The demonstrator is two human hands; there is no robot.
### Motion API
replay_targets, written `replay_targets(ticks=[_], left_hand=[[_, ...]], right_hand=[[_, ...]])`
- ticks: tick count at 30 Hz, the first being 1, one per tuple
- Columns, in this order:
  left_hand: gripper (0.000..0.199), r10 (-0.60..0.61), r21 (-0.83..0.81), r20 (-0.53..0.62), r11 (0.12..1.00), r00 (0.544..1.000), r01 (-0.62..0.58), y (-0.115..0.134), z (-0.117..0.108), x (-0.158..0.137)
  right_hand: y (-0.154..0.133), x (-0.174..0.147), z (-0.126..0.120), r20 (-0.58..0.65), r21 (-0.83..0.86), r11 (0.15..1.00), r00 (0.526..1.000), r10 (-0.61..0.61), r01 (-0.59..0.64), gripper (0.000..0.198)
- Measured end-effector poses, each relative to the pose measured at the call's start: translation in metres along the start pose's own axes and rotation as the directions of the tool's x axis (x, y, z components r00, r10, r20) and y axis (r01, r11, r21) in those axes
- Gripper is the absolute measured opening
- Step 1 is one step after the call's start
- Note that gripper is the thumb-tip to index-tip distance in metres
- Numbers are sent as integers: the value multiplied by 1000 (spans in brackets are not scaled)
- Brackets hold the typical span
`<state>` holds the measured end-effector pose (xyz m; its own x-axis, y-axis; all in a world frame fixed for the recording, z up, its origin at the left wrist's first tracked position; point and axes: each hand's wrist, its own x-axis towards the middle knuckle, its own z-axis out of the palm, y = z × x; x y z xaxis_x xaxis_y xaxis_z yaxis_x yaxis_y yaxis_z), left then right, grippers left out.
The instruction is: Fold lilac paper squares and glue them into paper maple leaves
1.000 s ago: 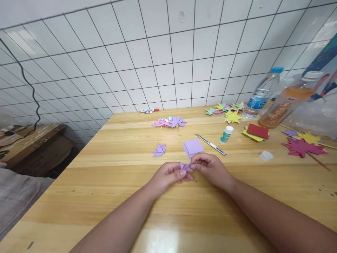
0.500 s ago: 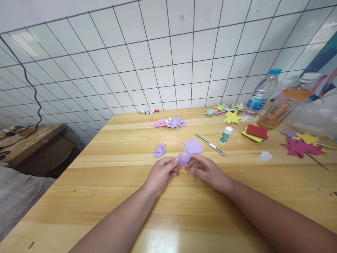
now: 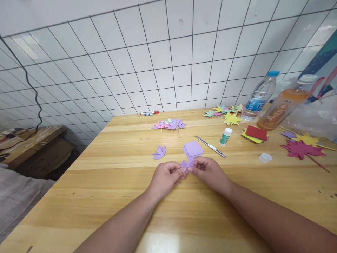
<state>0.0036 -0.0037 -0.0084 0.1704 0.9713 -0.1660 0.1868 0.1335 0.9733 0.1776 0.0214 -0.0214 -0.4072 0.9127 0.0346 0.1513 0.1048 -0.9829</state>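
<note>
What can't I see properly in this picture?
All of these are in the head view:
1. Folded purple paper: its pinched parts are covered by the left grip and the right grip.
2. Purple sheets: they overlap, so the top one hides how many there are.
3. White-capped tube: its label writing is too small to read.
4. Clear plastic: the picture's right edge cuts it off.

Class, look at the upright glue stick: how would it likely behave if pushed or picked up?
A push near the top would probably tip the glue stick, since it stands taller than it is wide. On its side, it might roll, as its body looks round. It should be light to lift, being much smaller than the blue-capped bottle.
</note>
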Motion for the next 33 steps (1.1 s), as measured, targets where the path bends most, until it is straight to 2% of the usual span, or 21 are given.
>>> replay_targets(ticks=[4, 7, 9, 11, 13, 15, 17, 19, 21, 23, 25, 27, 29, 30, 31, 33], left_hand=[[30, 23, 50, -23, 999, 999, -21, -4, 0, 3], [31, 69, 145, -23, 987, 997, -65, -6, 1, 5], [30, 138, 261, -21, 957, 990, -128, -5, -5, 8], [29, 255, 419, -81, 886, 964, -199, -3, -17, 13], [24, 392, 625, -170, 752, 904, -209, -2, -36, 19], [19, 449, 762, -214, 632, 867, -139, -4, -56, 26], [24, 429, 826, -215, 560, 877, -71, -9, -69, 30], [30, 390, 860, -179, 508, 903, -49, -15, -74, 32], [37, 324, 884, -126, 465, 938, -42, -20, -72, 31], [42, 269, 900, -101, 435, 958, -27, -21, -67, 29], [43, 249, 912, -108, 411, 962, -5, -21, -63, 25], [42, 260, 922, -118, 386, 958, 9, -19, -61, 22], [40, 274, 927, -129, 374, 953, 18, -17, -60, 20], [39, 277, 927, -130, 374, 952, 18, -15, -59, 19], [39, 274, 926, -126, 378, 953, 14, -14, -58, 18], [38, 270, 921, -99, 390, 958, -15, -11, -54, 15]], right_hand=[[-3, 2, 0, 7, 51, 999, 1000, 0, -1, 20], [-3, 4, -2, -36, 100, 995, 999, 28, -24, 23], [-3, 5, -5, -63, 113, 992, 996, 62, -55, 26], [-2, 7, -11, -117, 81, 995, 991, 59, -50, 25], [-2, 8, -21, -206, -20, 1000, 978, 3, -7, 21], [-2, 8, -33, -270, -158, 987, 962, -31, -13, 17], [-3, 8, -45, -288, -314, 944, 958, 9, -103, 18], [-6, 7, -56, -315, -505, 850, 949, -20, -149, 16], [-11, 5, -65, -403, -601, 776, 911, -88, -191, 16], [-15, 3, -72, -527, -604, 759, 836, -152, -243, 17], [-17, 2, -78, -657, -573, 778, 712, -247, -258, 17], [-14, 3, -85, -756, -556, 795, 546, -361, -244, 23], [-7, 6, -91, -797, -543, 807, 444, -410, -230, 42], [-2, 9, -94, -804, -531, 816, 440, -400, -229, 50], [2, 11, -97, -804, -517, 822, 465, -371, -238, 59], [12, 16, -101, -766, -515, 813, 571, -295, -272, 75]])
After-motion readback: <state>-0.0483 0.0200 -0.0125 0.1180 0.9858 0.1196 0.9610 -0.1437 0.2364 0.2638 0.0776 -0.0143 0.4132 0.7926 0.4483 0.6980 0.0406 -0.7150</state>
